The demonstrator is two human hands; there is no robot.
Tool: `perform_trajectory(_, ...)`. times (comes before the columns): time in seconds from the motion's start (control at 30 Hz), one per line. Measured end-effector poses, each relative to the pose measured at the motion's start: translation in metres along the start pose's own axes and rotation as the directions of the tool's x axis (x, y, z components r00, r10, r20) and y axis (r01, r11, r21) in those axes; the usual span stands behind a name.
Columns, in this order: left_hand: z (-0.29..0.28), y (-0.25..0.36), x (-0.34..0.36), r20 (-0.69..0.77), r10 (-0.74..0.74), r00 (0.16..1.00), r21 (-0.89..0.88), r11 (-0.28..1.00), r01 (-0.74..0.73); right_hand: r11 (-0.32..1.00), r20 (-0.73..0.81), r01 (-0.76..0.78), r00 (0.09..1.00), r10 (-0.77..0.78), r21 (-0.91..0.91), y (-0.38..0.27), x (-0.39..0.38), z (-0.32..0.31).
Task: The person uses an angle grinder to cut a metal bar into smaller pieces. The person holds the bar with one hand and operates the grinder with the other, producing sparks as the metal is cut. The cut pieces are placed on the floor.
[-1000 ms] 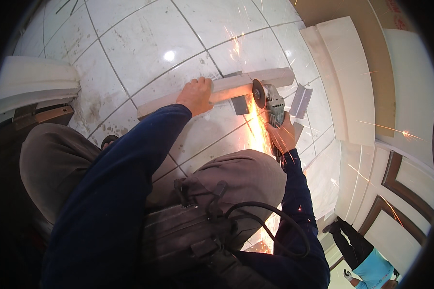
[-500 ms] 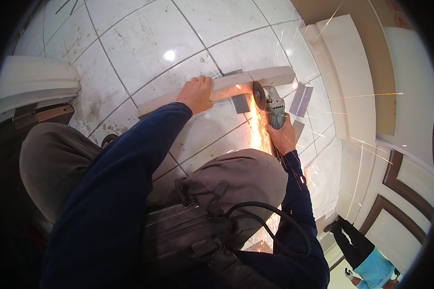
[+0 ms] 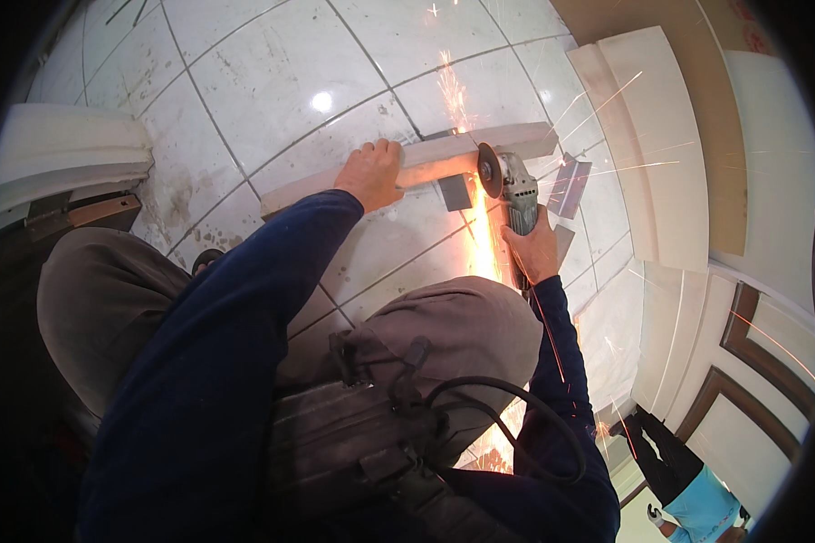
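My left hand (image 3: 371, 176) is closed round a long pale rectangular bar (image 3: 303, 184) lying slantwise over the floor. An angle grinder (image 3: 521, 193) with a dark cutting disc (image 3: 490, 170) is gripped in my right hand (image 3: 534, 247). The disc meets the bar toward its right end. Bright orange sparks (image 3: 484, 244) stream from the disc toward my knee, and a smaller burst rises beyond the bar. Beneath the bar sits a small grey flat plate (image 3: 455, 193). My right fingers are partly hidden behind the grinder body.
White floor tiles (image 3: 281, 63) surround the bar. To its right lies another grey metal piece (image 3: 569, 185), near a long pale panel (image 3: 652, 136). A pale moulded piece (image 3: 72, 145) stands at left. Another person (image 3: 688, 480) in a light-blue top is at lower right.
A burst of sparks now shows beyond the bar's far side. The grinder and my right hand have shifted very slightly; my left hand stays on the bar.
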State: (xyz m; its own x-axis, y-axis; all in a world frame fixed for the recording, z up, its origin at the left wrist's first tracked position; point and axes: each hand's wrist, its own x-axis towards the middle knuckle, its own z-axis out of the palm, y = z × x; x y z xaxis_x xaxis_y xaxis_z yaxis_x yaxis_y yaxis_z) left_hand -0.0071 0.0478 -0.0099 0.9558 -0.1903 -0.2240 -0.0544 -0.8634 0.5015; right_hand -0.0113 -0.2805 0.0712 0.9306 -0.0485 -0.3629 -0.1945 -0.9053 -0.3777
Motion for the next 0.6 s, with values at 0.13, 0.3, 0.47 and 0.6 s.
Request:
perform_trajectory(0.13,0.001,0.003,0.003,0.008,0.001,1.000,0.006,1.000,-0.001,0.999,-0.020,0.034,0.999,-0.034,0.011,0.013,0.000,0.001)
perform_trajectory(0.3,0.000,0.000,0.002,0.023,-0.002,1.000,0.007,1.000,0.002,0.999,-0.004,0.021,1.000,-0.020,0.034,0.013,-0.002,0.002)
perform_trajectory(0.47,-0.001,0.001,0.002,0.024,0.007,1.000,0.021,1.000,-0.008,0.999,0.001,0.022,1.000,-0.022,0.039,0.005,-0.004,0.000)
perform_trajectory(0.6,-0.001,0.005,0.003,0.012,0.011,1.000,0.025,1.000,-0.011,0.999,-0.007,0.018,1.000,-0.018,0.045,0.015,0.001,0.001)
